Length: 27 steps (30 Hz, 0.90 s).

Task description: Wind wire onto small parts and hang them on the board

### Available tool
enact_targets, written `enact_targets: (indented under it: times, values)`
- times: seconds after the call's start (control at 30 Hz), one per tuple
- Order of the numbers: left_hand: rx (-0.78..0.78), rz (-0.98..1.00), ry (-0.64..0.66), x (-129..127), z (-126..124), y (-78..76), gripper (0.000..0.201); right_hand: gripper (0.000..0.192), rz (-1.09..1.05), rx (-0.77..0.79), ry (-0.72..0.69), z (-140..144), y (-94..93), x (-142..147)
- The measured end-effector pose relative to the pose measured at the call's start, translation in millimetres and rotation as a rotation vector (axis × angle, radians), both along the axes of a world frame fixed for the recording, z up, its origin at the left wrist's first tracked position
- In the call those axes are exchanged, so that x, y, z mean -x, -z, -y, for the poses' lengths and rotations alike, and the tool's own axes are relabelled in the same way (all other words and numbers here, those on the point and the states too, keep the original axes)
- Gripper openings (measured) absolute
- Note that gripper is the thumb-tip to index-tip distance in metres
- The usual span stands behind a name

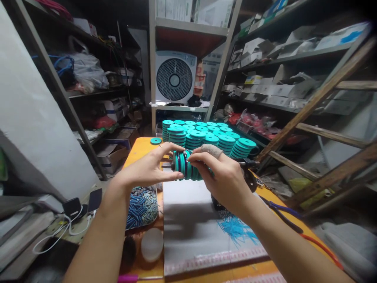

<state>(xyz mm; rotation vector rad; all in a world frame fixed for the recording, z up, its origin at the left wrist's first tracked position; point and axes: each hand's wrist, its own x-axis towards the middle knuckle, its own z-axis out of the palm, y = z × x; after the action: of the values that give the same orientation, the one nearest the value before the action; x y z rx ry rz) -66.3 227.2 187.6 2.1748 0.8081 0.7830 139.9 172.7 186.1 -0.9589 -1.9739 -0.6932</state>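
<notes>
A row of teal discs (187, 166) on a metal rod (165, 166) is pinched from both sides, left hand (147, 169) and right hand (225, 181) closed on it, above the white mat (188, 220). Teal stacks (206, 137) are seen beyond.

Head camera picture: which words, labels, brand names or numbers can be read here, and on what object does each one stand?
No text can be read.
White boxes on the top shelf: print too blurred.
Boxes on the right shelves: labels too small.
Fan: no readable brand.
Teal discs between the left hand and right hand: no marking visible.
</notes>
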Motion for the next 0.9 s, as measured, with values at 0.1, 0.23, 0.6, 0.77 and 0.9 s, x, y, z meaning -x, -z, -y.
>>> enact_targets:
  times: [0.1, 0.23, 0.6, 0.77, 0.9]
  values:
    - [0.016, 0.007, 0.007, -0.9, -0.6, 0.9, 0.057, 0.018, 0.031, -0.008, 0.005, -1.7, 2.9, -0.2]
    - [0.009, 0.023, 0.007, -1.5, -0.5, 1.5, 0.058, 0.022, 0.100, 0.024, -0.016, -3.1, 6.7, -1.3]
    - [0.003, 0.005, 0.030, 0.8, -0.6, 0.2, 0.057, 0.021, 0.210, 0.012, -0.017, -2.7, 6.7, -9.3]
    - [0.033, 0.013, 0.038, -0.2, -0.8, 0.4, 0.057, 0.020, 0.239, -0.042, -0.023, -2.6, 8.0, -7.7]
    - [0.024, 0.032, 0.040, -1.1, -1.1, 2.5, 0.054, 0.026, 0.261, -0.102, -0.012, -3.2, 14.8, -8.2]
